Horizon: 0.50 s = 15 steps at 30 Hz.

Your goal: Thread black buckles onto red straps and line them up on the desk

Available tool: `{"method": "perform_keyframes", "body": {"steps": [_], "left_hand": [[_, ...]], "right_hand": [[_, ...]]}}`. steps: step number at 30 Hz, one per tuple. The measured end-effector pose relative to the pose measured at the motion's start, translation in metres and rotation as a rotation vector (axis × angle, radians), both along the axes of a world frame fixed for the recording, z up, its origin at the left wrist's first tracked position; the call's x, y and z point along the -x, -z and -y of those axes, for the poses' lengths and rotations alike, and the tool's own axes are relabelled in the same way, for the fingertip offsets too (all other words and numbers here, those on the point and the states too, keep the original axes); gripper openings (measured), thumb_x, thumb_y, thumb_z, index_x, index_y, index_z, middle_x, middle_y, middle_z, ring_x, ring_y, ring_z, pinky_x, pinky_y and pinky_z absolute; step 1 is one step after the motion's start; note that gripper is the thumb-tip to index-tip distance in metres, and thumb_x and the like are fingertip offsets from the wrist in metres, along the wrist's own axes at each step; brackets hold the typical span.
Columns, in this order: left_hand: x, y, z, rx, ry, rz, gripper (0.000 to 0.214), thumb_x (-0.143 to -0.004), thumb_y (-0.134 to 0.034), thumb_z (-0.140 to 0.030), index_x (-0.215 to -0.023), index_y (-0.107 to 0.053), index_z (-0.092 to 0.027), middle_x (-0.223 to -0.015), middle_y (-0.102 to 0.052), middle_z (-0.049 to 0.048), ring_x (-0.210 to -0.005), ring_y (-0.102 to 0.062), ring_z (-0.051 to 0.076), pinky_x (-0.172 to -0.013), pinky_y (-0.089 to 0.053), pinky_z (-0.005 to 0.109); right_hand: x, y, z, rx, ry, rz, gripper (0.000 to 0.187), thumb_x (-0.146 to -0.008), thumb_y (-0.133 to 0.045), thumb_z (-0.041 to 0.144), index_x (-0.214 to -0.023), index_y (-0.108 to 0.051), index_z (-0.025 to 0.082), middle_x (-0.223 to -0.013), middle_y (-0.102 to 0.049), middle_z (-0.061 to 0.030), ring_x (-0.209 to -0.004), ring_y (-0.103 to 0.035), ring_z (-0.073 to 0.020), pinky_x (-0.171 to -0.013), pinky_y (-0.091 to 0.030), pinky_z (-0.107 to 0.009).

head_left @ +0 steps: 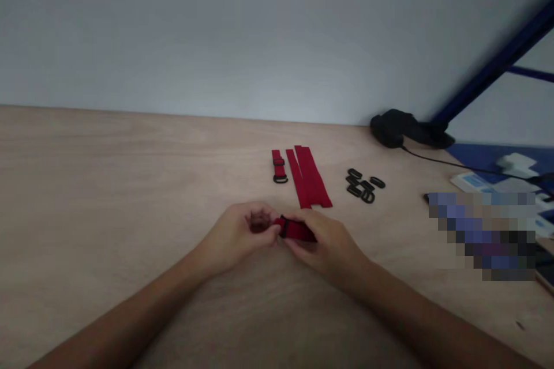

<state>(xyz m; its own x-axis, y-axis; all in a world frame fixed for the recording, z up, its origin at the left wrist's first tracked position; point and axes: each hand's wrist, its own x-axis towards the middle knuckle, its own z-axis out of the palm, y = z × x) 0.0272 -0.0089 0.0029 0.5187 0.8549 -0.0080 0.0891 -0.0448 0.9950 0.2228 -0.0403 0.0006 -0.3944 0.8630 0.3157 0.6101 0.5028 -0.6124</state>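
So there's a short piece of flat red webbing strap (296, 230) pinched between both hands, with a small black slider (284, 226) threaded on it near the middle. The left hand (236, 236) is curled around the strap's near end, and part of the strap bunches up dark red in that grip. The right hand (322, 245) pinches the other side, fingers closed on the matte fabric. Both grips are fully closed and the hands are almost touching.

Just ahead of the grip, a shorter red strap (279, 166) lies on the pale wood-grain counter (130, 173), with a black slider and a black ring (280, 179) already on it. Right beside that are two long, flat red strips (309, 176), one overlapping the other, with their ends squared off.

Further right of the grip there's a small loose heap of black plastic loops and rectangular sliders (362, 186), some overlapping. Well beyond that, at the back edge of the counter, sits a soft-looking black lump (400, 128) with a thin black cable (454, 164) trailing off to the right. A dark blue metal bar (489, 69) slants up against the smooth grey wall (216, 29), and a pixelated patch (480, 236) hides whatever is at the far right of the counter.
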Motion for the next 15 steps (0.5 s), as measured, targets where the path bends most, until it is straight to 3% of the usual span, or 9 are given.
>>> {"method": "perform_keyframes", "body": {"steps": [10, 15], "left_hand": [[0.0006, -0.0038, 0.0045, -0.041, -0.062, -0.08, 0.01, -0.08, -0.063, -0.023, -0.078, -0.06, -0.014, -0.067, -0.062, -0.0012, -0.06, -0.056, 0.011, -0.059, -0.045, 0.022], [0.0014, -0.0001, 0.0029, -0.021, -0.024, -0.113, 0.013, -0.082, -0.06, -0.026, -0.078, -0.06, -0.014, -0.064, -0.059, -0.0023, -0.057, -0.055, 0.01, -0.056, -0.044, 0.022]], "right_hand": [[0.0032, 0.007, 0.0025, -0.233, -0.009, 0.011, 0.027, -0.088, -0.059, 0.018, -0.115, -0.057, 0.017, -0.104, -0.068, -0.0142, -0.098, -0.064, -0.0249, -0.084, -0.055, -0.039], [0.0047, 0.0086, 0.002, -0.307, -0.059, 0.045, 0.027, -0.089, -0.055, 0.016, -0.116, -0.057, 0.019, -0.106, -0.068, -0.0124, -0.099, -0.065, -0.0234, -0.085, -0.056, -0.038]]}}
